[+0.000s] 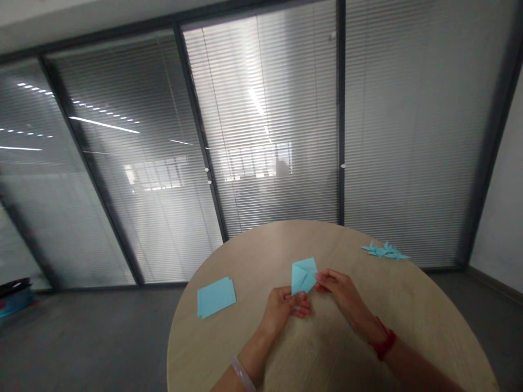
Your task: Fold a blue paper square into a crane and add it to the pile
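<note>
**One folded blue paper [304, 276] pinched over the table [351, 245]**

The left hand [280, 311] grips its lower corner between thumb and fingers, and the right hand [337, 291] pinches its right edge, holding it near the table's middle. A stack of blue paper squares [216, 297] lies left of the hands; a small pile of folded blue pieces [384, 251] sits near the far right edge.
</note>
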Motion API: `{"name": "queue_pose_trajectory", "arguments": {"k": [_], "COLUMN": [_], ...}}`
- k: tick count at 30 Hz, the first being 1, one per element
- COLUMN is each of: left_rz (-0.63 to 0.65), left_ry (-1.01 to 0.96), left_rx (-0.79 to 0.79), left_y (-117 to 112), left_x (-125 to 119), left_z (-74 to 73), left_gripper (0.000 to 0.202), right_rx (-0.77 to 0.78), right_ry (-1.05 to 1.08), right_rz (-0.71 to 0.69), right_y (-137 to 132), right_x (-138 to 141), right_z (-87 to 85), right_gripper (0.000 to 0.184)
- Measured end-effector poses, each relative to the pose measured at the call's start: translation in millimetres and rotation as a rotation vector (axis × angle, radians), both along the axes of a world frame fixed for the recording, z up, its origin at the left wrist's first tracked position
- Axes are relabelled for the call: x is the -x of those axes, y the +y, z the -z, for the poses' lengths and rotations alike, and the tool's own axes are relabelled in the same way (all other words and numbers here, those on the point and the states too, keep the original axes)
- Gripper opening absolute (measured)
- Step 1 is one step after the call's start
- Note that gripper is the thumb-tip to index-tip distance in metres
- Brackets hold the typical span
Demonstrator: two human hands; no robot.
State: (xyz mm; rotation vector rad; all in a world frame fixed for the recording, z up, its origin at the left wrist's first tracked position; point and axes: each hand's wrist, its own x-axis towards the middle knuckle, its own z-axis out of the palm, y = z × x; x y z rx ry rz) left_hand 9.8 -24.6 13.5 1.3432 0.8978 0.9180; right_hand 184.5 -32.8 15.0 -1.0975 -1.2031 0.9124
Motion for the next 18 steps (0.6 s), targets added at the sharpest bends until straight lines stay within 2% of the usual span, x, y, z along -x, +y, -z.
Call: {"name": "queue_pose_trajectory", "arguments": {"k": [4, 10, 18], "left_rz": [-0.01, -0.211, -0.252], "left_ry": [0.008, 0.128, 0.2], "left_rx": [-0.046, -0.296, -0.399], "left_y": [2.3, 2.9, 6.5], "left_x": [-1.9, -0.7, 4.6], "left_z": [1.5, -1.7, -1.0], "left_gripper": [0.045, 0.056, 0.049], "right_rx": [-0.003, -0.005, 0.02], "right_ry": [-0.022, -0.021, -0.002], "right_rz": [0.008, -0.01, -0.065], "right_y": [1.4, 5.8, 6.6], "right_x": [-0.4, -0.6, 0.1], "right_z": [1.7, 8.0, 10.1], "right_gripper": [0.037, 0.035, 0.034]}}
